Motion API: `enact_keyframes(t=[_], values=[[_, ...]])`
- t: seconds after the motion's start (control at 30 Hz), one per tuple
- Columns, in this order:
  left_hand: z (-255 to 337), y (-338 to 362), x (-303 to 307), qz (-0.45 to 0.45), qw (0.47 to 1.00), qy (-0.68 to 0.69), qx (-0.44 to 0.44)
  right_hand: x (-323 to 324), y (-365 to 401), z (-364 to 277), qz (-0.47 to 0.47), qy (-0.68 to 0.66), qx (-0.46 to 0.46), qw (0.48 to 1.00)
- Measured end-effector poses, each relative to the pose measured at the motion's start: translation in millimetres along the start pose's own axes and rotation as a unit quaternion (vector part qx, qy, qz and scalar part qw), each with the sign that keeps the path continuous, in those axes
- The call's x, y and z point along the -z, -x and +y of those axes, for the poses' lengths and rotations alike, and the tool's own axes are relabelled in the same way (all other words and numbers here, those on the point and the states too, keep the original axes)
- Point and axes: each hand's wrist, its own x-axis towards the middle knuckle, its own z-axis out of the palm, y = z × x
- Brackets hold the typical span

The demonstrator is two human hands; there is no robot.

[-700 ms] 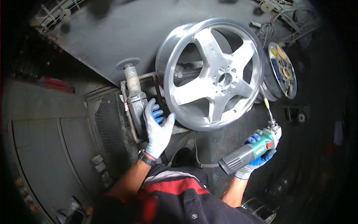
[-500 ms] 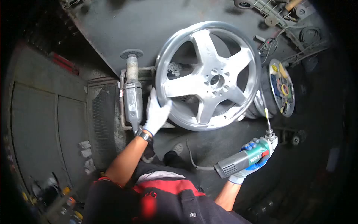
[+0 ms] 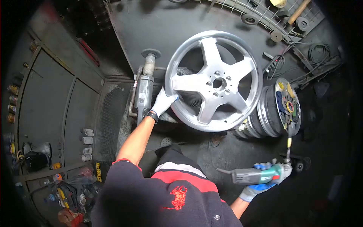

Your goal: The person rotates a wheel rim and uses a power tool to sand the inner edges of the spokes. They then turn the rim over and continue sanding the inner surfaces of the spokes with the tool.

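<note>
A silver five-spoke alloy wheel (image 3: 242,69) faces me, tilted up in front of a grey panel. My left hand (image 3: 164,103), in a white glove with a watch at the wrist, grips its lower left lip; the thumb shows, while the other fingers are partly hidden. In my right hand (image 3: 261,186), gloved in white and blue, is a green and black power grinder (image 3: 261,175). This tool is held low at the right, apart from the wheel. From its head a thin shaft (image 3: 289,145) points up. Its cord trails off leftward.
Left of the wheel stands a larger grey grinder (image 3: 145,90) topped by a round disc (image 3: 151,53). Stacked rims (image 3: 266,109) at the right carry a round tray (image 3: 278,85) of small items. A wire rack (image 3: 261,13) with discs lies above. Cabinets (image 3: 56,94) line the left.
My right hand has moved down and to the right with the grinder, whose body is now closer to level. My left hand still grips the wheel. The view has shifted, showing more shelving at left.
</note>
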Motion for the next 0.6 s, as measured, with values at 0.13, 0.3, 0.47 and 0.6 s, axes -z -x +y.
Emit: enact_keyframes(t=[0.13, 0.3, 0.47, 0.6], values=[[2, -2, 1, 0.001, 0.999, -0.035, -0.036, 8, 29, 12, 0.032, 0.062, 0.014, 0.997], [1, -8, 1, -0.022, 1.0, -0.006, -0.017, 5, 14, -11, 0.039, 0.215, 0.061, 0.974], [6, -7, 4, -0.023, 1.0, 0.014, -0.001, 17, -15, -18, 0.06, 0.253, 0.095, 0.961], [24, -16, 8, -0.038, 0.999, -0.017, 0.036, -3, -48, -1, 0.103, 0.198, 0.102, 0.969]])
